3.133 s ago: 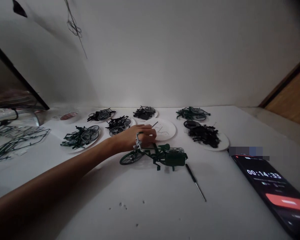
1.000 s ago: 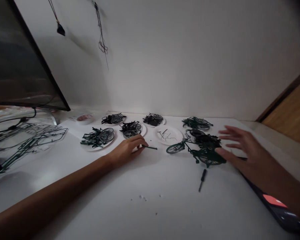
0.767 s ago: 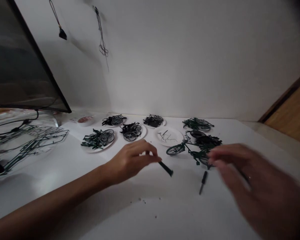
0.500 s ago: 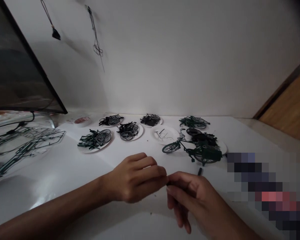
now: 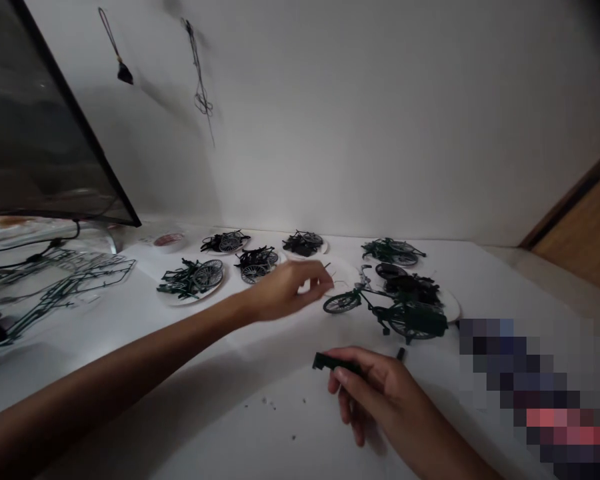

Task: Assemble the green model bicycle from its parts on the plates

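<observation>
Right hand [image 5: 380, 390] has a dark green part [image 5: 334, 363] pinched between thumb and fingers; one end, the one with a notch, pokes out to the left past the fingertips, and the rest is hidden in the grip; the part is held up above the front of the white table [image 5: 260, 373]. Left hand [image 5: 285, 287] is at the near edge of the plate with thin sticks [image 5: 351, 272]; its thumb and index curl round nearly tip to tip, but I can't tell if there's anything between them.

Compared with half a second ago: back then both hands' fingertips met down front; now the left is away by the plate and the right has the part to itself; a bit before that it was the left hand holding it.

The green model bike [image 5: 423, 320] is upright behind the right hand, further right than about three seconds ago; the screwdriver [image 5: 401, 355] only shows its dark handle past the knuckles.
</observation>
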A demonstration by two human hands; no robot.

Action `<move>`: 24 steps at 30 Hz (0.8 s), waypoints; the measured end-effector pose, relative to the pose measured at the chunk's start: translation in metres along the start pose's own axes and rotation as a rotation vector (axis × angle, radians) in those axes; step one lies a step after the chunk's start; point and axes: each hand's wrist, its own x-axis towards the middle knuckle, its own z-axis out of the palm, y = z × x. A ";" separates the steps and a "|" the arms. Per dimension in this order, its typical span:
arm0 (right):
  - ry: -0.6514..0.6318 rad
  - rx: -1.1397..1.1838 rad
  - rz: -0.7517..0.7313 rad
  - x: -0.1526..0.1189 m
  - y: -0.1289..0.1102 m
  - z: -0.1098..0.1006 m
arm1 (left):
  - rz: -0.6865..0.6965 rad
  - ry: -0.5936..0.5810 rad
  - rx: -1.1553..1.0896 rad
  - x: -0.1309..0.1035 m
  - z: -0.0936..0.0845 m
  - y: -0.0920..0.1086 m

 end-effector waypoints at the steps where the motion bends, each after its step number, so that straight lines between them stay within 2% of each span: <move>1: -0.019 -0.016 -0.007 0.001 0.002 -0.001 | 0.014 -0.037 -0.136 -0.012 0.000 0.014; 3: -0.055 -0.063 -0.009 0.002 0.005 -0.002 | 0.024 -0.119 -0.317 -0.039 0.004 0.037; 4: -0.069 -0.093 -0.006 0.002 0.005 -0.003 | 0.005 -0.123 -0.350 -0.050 0.007 0.046; 6: -0.085 -0.149 0.007 0.003 0.006 -0.003 | -0.050 -0.079 -0.364 -0.066 0.015 0.058; 8: -0.057 -0.168 -0.001 0.003 0.005 -0.003 | -0.090 -0.021 -0.391 -0.072 0.023 0.062; 10: -0.007 -0.163 -0.020 0.002 0.005 -0.003 | -0.167 0.022 -0.507 -0.072 0.030 0.062; 14: 0.040 -0.150 -0.039 0.001 0.003 0.000 | -0.489 0.042 -0.864 -0.069 0.037 0.059; 16: 0.052 -0.146 -0.058 0.000 0.001 0.002 | -0.584 0.027 -1.069 -0.071 0.039 0.057; 19: 0.045 -0.173 -0.079 -0.001 -0.002 0.004 | -0.630 -0.028 -1.311 -0.072 0.040 0.054; 24: 0.036 -0.170 -0.111 -0.006 -0.003 0.006 | -0.621 -0.201 -1.388 -0.071 0.032 0.043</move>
